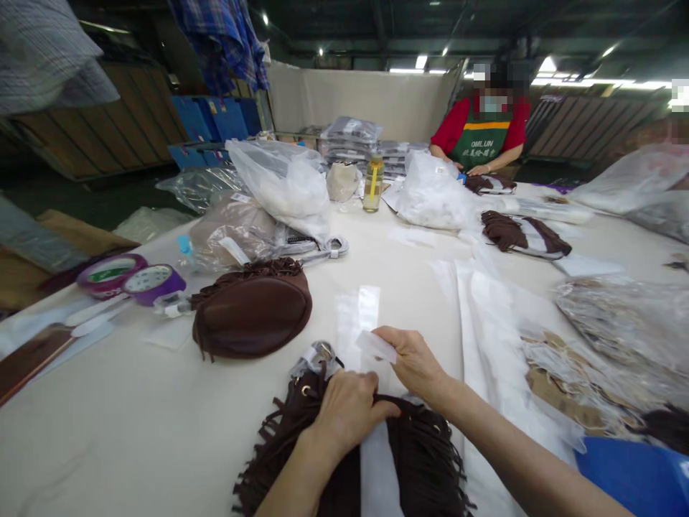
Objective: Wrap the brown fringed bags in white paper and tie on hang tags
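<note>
A dark brown fringed bag (425, 452) lies in front of me, with metal eyelets along its top edge. My left hand (349, 406) is closed on that top edge, its thumb stretched along the rim. Down the bag's middle runs a white translucent strip (378, 467). Just beyond the bag, my right hand (417, 359) pinches the free end (377, 346) of a thin whitish strip between thumb and fingers. Wrapped metal hardware (321, 352) sits at the bag's upper left corner. Behind my right hand, a flat white strip (369, 305) lies on the table.
A round-bottomed brown fringed bag (252, 316) and purple tape rolls (153, 283) lie left. Stacked white sheets (492, 345) and plastic-wrapped pieces (570, 388) are at right. A bottle (373, 185) stands at the back. Across the table, a person (479, 136) handles another brown bag (489, 184).
</note>
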### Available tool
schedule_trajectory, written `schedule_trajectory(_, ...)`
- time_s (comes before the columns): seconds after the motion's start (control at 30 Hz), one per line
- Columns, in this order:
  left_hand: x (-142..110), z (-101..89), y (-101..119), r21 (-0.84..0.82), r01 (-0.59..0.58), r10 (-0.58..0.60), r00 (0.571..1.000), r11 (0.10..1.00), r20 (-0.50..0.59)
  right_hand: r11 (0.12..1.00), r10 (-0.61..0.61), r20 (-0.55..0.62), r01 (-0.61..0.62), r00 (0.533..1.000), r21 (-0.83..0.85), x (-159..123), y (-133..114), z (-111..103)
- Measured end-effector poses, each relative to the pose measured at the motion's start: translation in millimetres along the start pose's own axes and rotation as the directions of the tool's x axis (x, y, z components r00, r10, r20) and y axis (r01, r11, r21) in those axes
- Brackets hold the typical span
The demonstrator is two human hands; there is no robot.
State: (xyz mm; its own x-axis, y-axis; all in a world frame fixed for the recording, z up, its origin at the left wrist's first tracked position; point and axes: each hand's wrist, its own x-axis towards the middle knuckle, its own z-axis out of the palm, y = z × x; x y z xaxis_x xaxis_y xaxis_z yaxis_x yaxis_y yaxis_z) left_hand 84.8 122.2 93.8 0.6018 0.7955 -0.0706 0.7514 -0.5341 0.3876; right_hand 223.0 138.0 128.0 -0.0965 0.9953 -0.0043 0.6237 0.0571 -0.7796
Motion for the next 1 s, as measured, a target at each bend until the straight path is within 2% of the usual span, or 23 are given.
schedule_trajectory(0.1, -2.3, 2.6, -1.9, 0.029, -0.125, 0.128, 0.983, 0.992, -0.133, 1.000, -0.009, -0.104, 0.009, 0.995, -0.002, -33.1, -20.7, 9.2)
schedule_trajectory(0.2, -8.6, -1.4, -0.2, 0.124, -0.185, 0.203, 0.968, 0.975, -0.151, 0.999, -0.003, -0.252, 0.014, 0.968, 0.041, -68.8, -32.1, 29.2)
schedule_trajectory(0.3, -23.9, -12.4, 7.9, 0.154, -0.165, 0.192, 0.965, 0.974, -0.179, 0.984, 0.024, -0.357, 0.040, 0.934, 0.172, -94.9, -29.6, 50.8)
schedule_trajectory(0.4, -50.0, -20.3, 19.9, 0.121, -0.100, 0.129, 0.957, 0.988, -0.261, 0.953, 0.105, -0.420, 0.029, 0.902, 0.301, -107.7, -22.4, 59.9)
schedule_trajectory(0.5, -77.9, -18.9, 29.2, 0.025, -0.052, 0.057, 0.972, 0.998, -0.226, 0.949, 0.123, -0.412, 0.014, 0.903, 0.314, -111.3, -20.6, 54.0)
schedule_trajectory(0.63, -100.6, -9.7, 30.3, -0.038, -0.075, 0.069, 0.989, 0.996, -0.133, 0.978, 0.046, -0.361, 0.031, 0.932, 0.206, -107.5, -24.8, 36.4)
schedule_trajectory(0.83, -107.2, 0.4, 21.8, 0.008, -0.188, 0.188, 0.978, 0.982, -0.093, 0.990, -0.083, -0.272, 0.110, 0.959, 0.084, -90.7, -30.3, 16.9)
schedule_trajectory(1.0, -107.8, 10.9, 18.1, -0.007, -0.225, 0.222, 0.967, 0.974, -0.126, 0.996, -0.091, -0.234, 0.083, 0.968, -0.043, -63.6, -34.7, 8.8)
